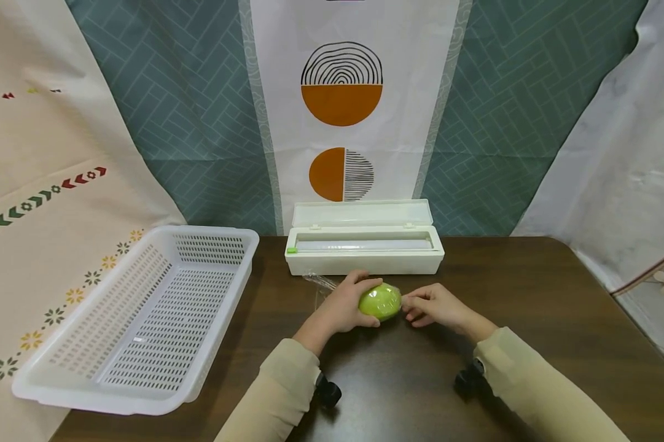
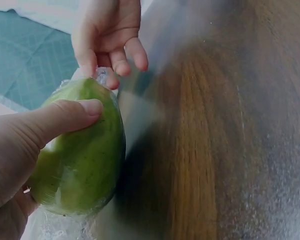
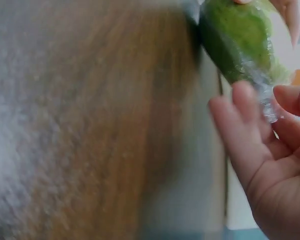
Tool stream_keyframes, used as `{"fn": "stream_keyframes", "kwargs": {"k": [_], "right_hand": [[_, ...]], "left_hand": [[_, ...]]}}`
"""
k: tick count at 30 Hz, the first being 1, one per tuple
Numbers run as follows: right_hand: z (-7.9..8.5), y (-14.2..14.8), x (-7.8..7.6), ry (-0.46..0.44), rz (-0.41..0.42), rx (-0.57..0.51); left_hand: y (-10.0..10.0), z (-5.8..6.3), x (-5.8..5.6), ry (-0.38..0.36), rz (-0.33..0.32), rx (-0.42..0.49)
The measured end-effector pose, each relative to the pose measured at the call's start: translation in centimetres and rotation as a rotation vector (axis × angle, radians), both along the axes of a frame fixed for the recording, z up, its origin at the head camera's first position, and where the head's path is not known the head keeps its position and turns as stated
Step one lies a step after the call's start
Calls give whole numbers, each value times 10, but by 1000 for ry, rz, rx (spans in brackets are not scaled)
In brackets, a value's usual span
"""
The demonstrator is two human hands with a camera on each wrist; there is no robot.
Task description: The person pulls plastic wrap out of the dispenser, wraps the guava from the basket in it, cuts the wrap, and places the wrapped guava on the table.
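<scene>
A smooth green oval fruit [image 1: 380, 302], its exact kind unclear, is wrapped in clear cling film and held above the table. My left hand [image 1: 343, 305] grips it from the left, with the thumb [image 2: 75, 117] lying along its skin in the left wrist view. At the fruit's right end, my right hand [image 1: 432, 306] pinches a twisted tail of cling film [image 3: 268, 107] between thumb and index finger; the other fingers are loosely bent. More loose film [image 1: 322, 282] sticks out at the fruit's left end, behind the left hand.
Behind the hands stands a white cling film dispenser [image 1: 365, 264], lid raised, with a roll inside and a green slider at its left. A white perforated plastic basket [image 1: 199, 393] sits on the left of the dark wooden table [image 1: 531, 294]. Patterned cloths hang around the table.
</scene>
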State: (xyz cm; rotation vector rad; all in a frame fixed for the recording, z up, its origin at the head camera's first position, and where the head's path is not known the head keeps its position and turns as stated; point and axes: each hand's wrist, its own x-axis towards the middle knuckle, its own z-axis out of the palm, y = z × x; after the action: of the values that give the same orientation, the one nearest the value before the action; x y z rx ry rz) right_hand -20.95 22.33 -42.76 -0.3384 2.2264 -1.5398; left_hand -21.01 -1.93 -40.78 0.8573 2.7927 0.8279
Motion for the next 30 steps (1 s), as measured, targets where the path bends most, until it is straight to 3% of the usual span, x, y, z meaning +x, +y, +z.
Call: {"fn": "stream_keyframes", "kwargs": {"k": [5,10,14,17,23,30], "right_hand": [[6,-10,3,237,-25,169],[3,-19,5,434,-51,208],[5,-24,8,493,-73,239],[6,-30,9,540,-34,267],[8,-40,11,669,73,409],[11,-40,12,642,56,470]], "left_hand": [[0,2,1,16,-1,-38],[0,4,2,49,-12,-58],[-1,4,3,116,-4,-86],[-1,3,3,145,3,-94],[-5,1,2,112,9,-104],[-25,-1,-7,118,77,-246]]}}
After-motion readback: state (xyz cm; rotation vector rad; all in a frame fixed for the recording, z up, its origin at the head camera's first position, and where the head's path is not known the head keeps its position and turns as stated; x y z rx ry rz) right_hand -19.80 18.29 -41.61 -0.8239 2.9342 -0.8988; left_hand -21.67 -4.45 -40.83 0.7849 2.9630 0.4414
